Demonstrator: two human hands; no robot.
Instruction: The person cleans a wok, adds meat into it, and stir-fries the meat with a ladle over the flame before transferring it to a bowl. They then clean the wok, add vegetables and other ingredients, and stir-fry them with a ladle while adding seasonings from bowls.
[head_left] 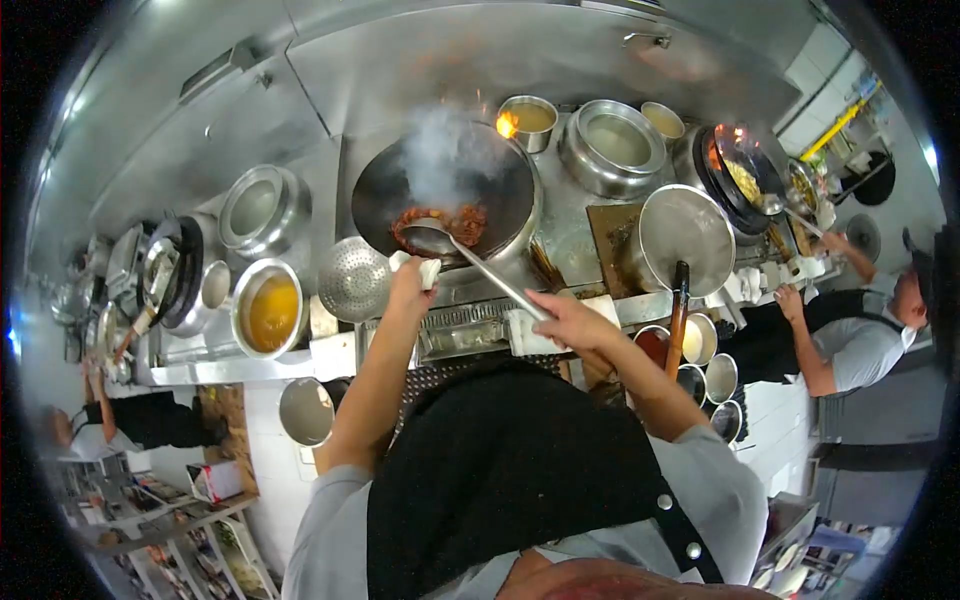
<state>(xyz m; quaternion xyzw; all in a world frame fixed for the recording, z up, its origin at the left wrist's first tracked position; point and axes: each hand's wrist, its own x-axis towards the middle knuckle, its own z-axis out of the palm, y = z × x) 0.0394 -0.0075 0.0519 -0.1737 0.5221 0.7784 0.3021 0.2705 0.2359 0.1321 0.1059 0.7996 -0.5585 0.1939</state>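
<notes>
My right hand (572, 322) is closed around the handle of a long metal ladle (498, 283). The ladle's bowl rests among dark reddish-brown food pieces (468, 225) in a large black wok (385, 185). Grey-white smoke (445, 150) rises from the wok, and a small orange flame (507, 124) shows at its far rim. At the wok's near edge, my left hand (407, 287) is closed on a folded white cloth (429, 271); whether it grips the rim through the cloth is hidden. Left of that hand lies a round perforated strainer (352, 280).
A bowl of yellow-orange liquid (270, 308) sits to the left, a large metal pot (265, 210) behind it. A wide pot (685, 195) and a lidded-looking pot (612, 178) stand right. One co-worker (850, 330) works at another wok right; another person (120, 420) stands far left.
</notes>
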